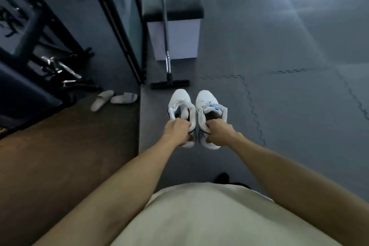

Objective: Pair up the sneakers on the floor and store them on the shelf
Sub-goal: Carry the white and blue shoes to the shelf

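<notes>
Your left hand [178,132] grips one white sneaker's [180,104] heel collar, right hand [218,133] its mate [207,102]; both look light, soft-walled, so pinch collars firmly.

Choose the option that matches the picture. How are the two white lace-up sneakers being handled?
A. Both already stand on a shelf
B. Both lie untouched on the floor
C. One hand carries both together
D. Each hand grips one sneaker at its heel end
D: the left hand grips the left white lace-up sneaker and the right hand grips the right white lace-up sneaker, side by side, toes pointing away.
</notes>
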`<state>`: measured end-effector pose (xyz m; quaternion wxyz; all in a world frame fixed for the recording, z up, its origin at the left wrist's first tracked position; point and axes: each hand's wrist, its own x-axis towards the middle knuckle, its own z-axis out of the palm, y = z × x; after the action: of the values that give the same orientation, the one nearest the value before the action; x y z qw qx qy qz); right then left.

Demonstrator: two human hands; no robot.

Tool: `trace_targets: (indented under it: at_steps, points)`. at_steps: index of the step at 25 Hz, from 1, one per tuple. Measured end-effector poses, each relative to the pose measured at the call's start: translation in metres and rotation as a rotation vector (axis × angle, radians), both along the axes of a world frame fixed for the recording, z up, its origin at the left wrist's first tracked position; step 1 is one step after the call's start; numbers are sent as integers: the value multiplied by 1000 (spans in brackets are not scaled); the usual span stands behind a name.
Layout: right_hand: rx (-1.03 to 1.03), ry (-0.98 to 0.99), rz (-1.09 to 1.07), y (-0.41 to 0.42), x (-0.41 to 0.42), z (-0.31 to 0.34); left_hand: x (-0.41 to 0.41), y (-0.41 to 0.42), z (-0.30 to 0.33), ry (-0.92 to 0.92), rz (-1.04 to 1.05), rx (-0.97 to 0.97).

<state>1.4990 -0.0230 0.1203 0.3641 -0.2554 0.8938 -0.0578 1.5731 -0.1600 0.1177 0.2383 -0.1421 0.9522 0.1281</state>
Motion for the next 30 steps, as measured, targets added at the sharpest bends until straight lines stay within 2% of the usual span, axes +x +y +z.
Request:
trace_targets:
  at_steps: [5, 11, 17, 22, 30]
  points:
    - [21, 43, -125, 101, -118, -4, -131, 88, 3, -21, -75, 64]
    - [30, -3, -270, 158, -246, -26, -269, 127, -6, -53, -144, 39]
    - [40, -40, -346, 155, -400, -51, -440, 115, -36, -85, -202, 59]
    - [45, -85, -423, 132, -541, -47, -589, 91, -35, -100, -295, 62]
    - [25, -95, -421, 113, -761, -53, -816, 73, -46, -113, -324, 30]
